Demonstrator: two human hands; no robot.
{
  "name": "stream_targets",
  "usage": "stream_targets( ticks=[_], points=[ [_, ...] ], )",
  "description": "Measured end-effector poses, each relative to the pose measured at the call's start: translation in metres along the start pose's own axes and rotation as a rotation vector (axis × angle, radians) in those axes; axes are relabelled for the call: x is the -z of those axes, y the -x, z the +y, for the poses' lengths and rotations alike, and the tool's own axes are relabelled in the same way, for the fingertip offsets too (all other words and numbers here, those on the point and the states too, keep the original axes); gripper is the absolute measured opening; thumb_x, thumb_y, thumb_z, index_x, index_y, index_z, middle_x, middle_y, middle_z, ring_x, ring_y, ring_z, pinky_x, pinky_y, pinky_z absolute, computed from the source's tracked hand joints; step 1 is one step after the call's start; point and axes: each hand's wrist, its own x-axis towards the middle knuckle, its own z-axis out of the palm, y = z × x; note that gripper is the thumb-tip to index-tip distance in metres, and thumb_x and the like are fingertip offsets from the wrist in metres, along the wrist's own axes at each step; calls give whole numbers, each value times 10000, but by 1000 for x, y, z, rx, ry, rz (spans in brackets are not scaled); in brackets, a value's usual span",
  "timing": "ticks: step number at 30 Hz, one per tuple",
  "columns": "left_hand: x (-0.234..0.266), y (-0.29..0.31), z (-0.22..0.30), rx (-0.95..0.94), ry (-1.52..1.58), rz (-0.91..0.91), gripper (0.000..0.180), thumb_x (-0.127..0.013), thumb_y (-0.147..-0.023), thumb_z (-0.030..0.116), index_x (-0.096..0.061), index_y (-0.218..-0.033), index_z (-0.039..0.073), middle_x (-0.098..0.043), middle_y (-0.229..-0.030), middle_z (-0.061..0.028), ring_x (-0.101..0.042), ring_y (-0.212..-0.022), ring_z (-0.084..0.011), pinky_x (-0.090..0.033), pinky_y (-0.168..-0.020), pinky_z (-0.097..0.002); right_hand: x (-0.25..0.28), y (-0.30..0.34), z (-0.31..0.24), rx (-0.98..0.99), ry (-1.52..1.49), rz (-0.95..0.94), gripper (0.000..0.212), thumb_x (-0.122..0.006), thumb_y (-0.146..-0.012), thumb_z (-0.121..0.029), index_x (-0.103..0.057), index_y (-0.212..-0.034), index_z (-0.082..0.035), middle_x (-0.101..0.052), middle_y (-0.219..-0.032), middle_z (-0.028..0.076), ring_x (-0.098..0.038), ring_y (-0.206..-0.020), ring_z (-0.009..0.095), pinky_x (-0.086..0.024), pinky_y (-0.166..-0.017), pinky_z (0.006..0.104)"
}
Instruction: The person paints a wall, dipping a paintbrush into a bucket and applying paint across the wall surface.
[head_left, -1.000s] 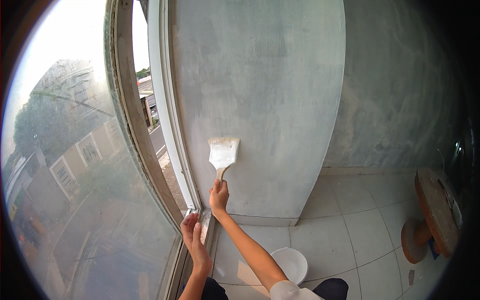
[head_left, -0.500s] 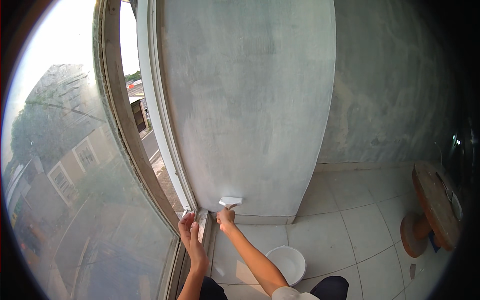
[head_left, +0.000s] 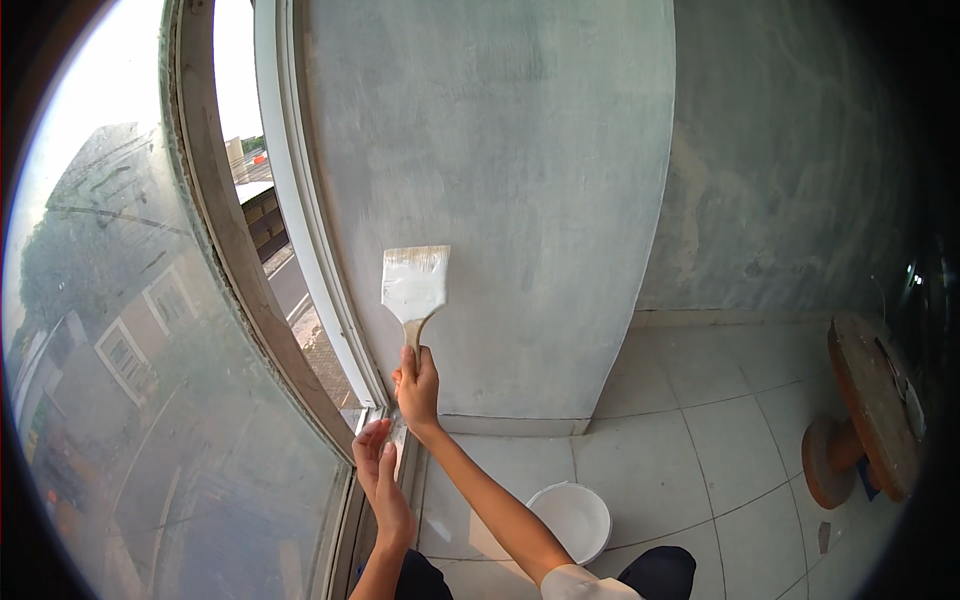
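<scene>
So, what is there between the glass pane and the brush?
In the head view, left to right: a wooden frame, an opening to outdoors, a white frame, then grey wall.

The left hand [head_left: 388,500] and the right hand [head_left: 420,390] are bare, with slim fingers. The left forearm [head_left: 380,570] is bare as far as it shows, the right forearm [head_left: 490,500] up to a sleeve [head_left: 588,585]. That sleeve is short, pale, between off-white and light grey, and plain where it shows, its hem near the elbow. Dark legwear [head_left: 657,572], near black with a navy tinge, covers both knees in smooth, rounded shapes; its weave is too small to tell.
</scene>
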Motion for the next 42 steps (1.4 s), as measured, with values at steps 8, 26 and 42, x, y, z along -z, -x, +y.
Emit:
stream_targets(
  ticks=[8,26,42],
  points=[
    [6,-9,-13,-15,-2,23,309,-406,-769,140,-378,-1057,32,-414,-1069,-101,-344,-1048,-167,-208,-914,-290,73,43,141,-122,552,227,331,-413,-808,-345,-471,-736,-27,-484,-499,89,-490,-460,163,-379,-463,307],
    [12,-17,-27,-29,-68,6,326,-422,-774,180,-373,-1060,33,-409,-1072,-95,-339,-1050,-166,-208,-912,-290,85,31,182,-814,54,421,280,-380,-820,-273,-397,-710,-16,-446,-487,67,-360,-296,95,-249,-241,213],
    [14,-13,-20,-29,-70,-12,333,-404,-768,150,-363,-1073,20,-405,-1084,-111,-336,-1057,-175,-201,-914,-297,102,80,208,-776,141,439,275,-394,-802,-268,-434,-695,-17,-457,-476,62,-375,-295,98,-263,-238,218]
  ],
)
